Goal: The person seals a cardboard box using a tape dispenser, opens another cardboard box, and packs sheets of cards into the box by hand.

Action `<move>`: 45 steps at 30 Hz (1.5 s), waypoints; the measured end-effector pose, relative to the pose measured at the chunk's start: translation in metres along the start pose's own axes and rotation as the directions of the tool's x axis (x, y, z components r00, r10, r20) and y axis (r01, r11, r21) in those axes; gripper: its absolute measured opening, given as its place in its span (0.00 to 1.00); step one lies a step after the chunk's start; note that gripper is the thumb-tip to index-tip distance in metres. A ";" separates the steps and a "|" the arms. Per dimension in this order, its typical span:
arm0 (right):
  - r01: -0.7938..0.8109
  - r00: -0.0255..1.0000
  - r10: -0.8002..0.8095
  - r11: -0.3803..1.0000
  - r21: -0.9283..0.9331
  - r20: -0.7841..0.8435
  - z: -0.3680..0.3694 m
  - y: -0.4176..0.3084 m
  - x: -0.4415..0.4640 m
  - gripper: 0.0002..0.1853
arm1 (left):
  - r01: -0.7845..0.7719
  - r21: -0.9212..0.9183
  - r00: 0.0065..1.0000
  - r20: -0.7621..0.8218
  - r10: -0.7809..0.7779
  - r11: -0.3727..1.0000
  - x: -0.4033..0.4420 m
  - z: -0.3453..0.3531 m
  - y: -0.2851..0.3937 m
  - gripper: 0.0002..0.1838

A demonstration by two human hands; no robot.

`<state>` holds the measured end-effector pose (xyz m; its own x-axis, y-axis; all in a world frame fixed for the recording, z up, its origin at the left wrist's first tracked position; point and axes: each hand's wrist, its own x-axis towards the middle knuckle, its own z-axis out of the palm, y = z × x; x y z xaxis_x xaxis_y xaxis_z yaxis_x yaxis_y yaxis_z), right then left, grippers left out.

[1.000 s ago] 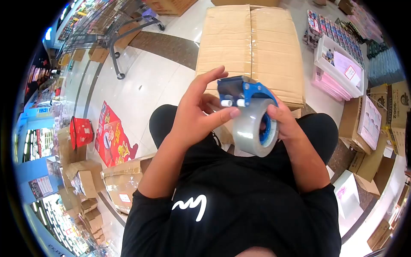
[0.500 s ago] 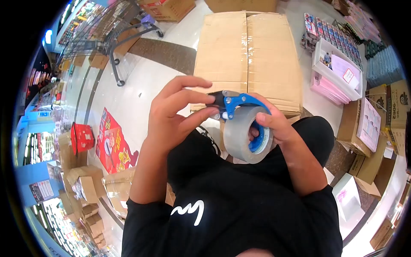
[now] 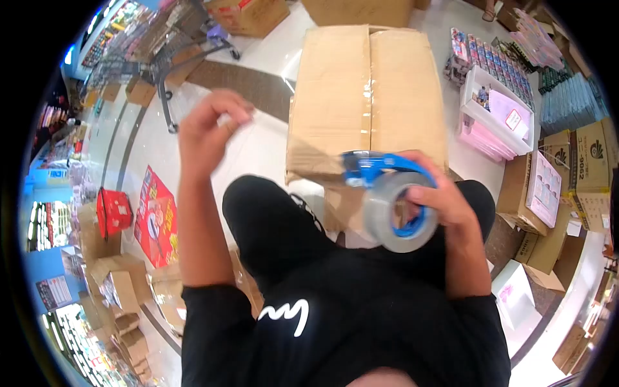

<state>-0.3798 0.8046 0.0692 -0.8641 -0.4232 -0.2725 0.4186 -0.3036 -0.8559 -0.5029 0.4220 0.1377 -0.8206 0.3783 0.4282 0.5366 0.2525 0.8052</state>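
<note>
My right hand (image 3: 446, 197) is wrapped round a blue tape dispenser (image 3: 369, 169), its fingers inside the hub of a thick roll of clear packing tape (image 3: 379, 216). Raised off to the left, my left hand (image 3: 213, 126) is closed in a pinch, somewhat blurred. From its fingertips a faint see-through strip of tape runs across to the dispenser's head. Beyond the dispenser lies a large brown cardboard box (image 3: 329, 84), its top flaps together and clear tape along the middle seam.
A shopping cart (image 3: 161, 74) stands at the upper left. On the left floor are a red printed sheet (image 3: 157, 222) and a red basket (image 3: 115, 211). To the right are a white bin (image 3: 476, 97), stacked goods and open cartons (image 3: 516, 193). More boxes (image 3: 255, 16) sit behind.
My left hand has moved away from the dispenser, up and left, with tape drawn out between them. The dispenser in my right hand has shifted slightly right and down.
</note>
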 end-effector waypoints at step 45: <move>-0.009 0.770 -0.302 0.875 -0.483 -0.561 -0.004 -0.102 -0.002 0.40 | 0.385 0.247 0.474 0.774 -0.420 0.889 0.315 0.126 -0.141 0.10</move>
<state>-0.4218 0.8403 0.1551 -0.9491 0.2450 -0.1978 0.2388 0.1504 -0.9594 -0.8122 0.6180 0.1075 -0.4627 0.7623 -0.4526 0.2095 0.5901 0.7797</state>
